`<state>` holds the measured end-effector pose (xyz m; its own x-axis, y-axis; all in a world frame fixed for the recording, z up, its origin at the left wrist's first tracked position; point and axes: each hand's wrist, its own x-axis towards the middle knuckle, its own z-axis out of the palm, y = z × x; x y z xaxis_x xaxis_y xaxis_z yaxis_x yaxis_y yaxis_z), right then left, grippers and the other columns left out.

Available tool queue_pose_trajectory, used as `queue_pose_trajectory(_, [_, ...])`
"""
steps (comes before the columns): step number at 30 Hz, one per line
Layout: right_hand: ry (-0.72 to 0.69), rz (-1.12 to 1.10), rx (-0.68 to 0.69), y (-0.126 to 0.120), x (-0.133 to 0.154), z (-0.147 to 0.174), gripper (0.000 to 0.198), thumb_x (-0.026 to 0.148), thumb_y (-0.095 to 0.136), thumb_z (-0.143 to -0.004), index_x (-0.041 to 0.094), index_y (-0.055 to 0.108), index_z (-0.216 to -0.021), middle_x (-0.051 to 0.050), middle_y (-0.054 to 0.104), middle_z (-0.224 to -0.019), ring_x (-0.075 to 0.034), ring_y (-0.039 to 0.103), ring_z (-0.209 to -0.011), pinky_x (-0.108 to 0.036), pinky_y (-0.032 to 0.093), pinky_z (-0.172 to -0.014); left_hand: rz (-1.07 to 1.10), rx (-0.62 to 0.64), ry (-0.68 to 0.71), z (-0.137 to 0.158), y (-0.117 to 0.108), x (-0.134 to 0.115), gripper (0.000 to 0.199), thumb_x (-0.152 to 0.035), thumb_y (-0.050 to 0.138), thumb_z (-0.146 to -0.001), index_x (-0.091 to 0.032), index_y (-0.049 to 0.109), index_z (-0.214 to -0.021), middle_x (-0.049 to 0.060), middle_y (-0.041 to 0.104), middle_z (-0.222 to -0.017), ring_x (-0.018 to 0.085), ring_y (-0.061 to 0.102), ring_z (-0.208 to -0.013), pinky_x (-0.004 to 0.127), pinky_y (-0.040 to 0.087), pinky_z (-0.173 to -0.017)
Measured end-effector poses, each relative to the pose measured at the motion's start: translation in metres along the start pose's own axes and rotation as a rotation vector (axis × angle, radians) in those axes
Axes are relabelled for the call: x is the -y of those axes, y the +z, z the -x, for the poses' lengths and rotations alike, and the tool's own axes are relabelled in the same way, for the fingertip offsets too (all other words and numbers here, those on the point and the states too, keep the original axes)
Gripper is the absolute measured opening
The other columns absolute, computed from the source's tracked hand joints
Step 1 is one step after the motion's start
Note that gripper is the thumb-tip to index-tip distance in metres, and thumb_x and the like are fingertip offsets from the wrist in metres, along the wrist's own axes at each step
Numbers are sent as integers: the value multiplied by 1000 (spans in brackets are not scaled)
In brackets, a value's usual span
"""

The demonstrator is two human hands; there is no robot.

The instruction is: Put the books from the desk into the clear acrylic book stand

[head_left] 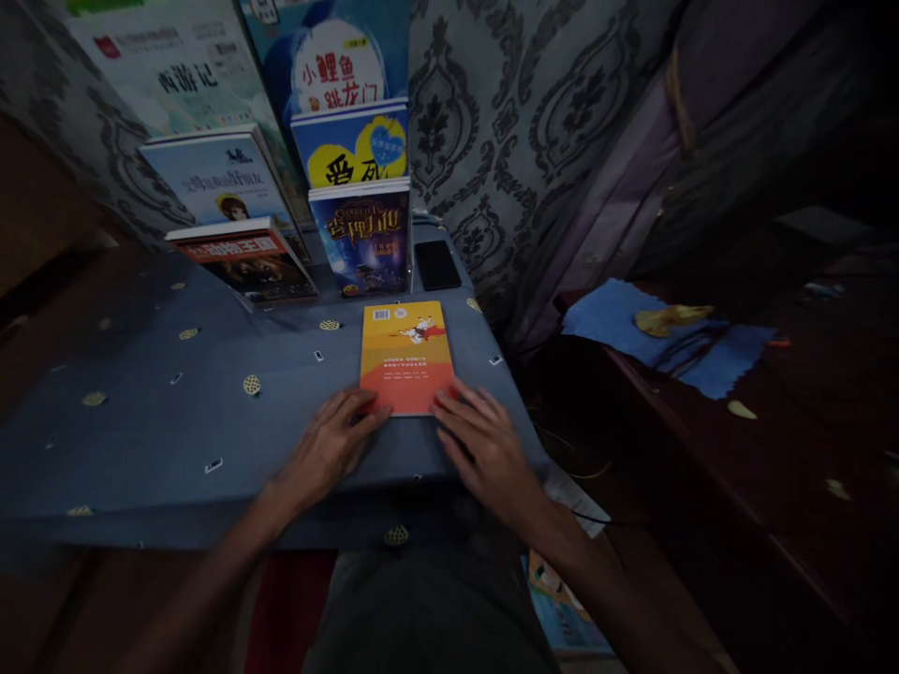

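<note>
A yellow and orange book (404, 351) lies flat on the blue patterned tablecloth (154, 412), its barcode side up and its print upside down to me. My left hand (333, 435) is at the book's near left corner, fingers extended against it and thumb along the near edge. At the near right corner is my right hand (484, 445), with its fingers spread and the fingertips on the cover. Neither hand visibly lifts the book. Slight blur softens both hands.
Upright books stand in two columns at the back, including an animal book (245, 262) and a dark blue book (365, 239). A black phone (436, 266) lies beside them. To the right, a dark red table (709, 468) holds a blue cloth (611, 323).
</note>
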<state>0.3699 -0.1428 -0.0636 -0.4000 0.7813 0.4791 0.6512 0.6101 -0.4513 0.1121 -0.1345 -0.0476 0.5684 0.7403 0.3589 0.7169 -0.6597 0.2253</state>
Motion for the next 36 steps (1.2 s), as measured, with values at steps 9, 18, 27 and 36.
queue_pose_trajectory(9, [-87,-58,109,30,42,-10,53,14,45,-98,16,43,-151,-14,58,-143,-26,48,-139,-49,42,-117,-42,-45,-80,21,10,-12,53,-8,43,-93,-27,49,-143,11,58,-137,26,55,-129,49,52,-107])
queue_pose_trajectory(18, [14,14,-59,-4,-2,26,48,11,46,-98,27,54,-143,-8,66,-135,-25,61,-127,-56,43,-114,-41,-75,-108,20,12,-15,56,-8,45,-93,-29,49,-144,11,60,-137,27,56,-129,49,53,-105])
queue_pose_trajectory(27, [19,-22,-90,-5,-10,22,34,19,49,-98,28,69,-123,-7,73,-123,-27,68,-117,-60,46,-108,-24,-107,-71,17,7,-12,47,-9,46,-94,-27,55,-136,11,63,-132,25,61,-122,47,55,-101])
queue_pose_trajectory(36, [91,-187,-29,-11,-32,-11,30,28,51,-97,24,72,-118,-9,74,-120,-25,69,-115,-46,57,-101,101,-131,-235,-13,1,15,28,-24,46,-99,-20,63,-121,12,65,-122,23,62,-115,43,54,-100])
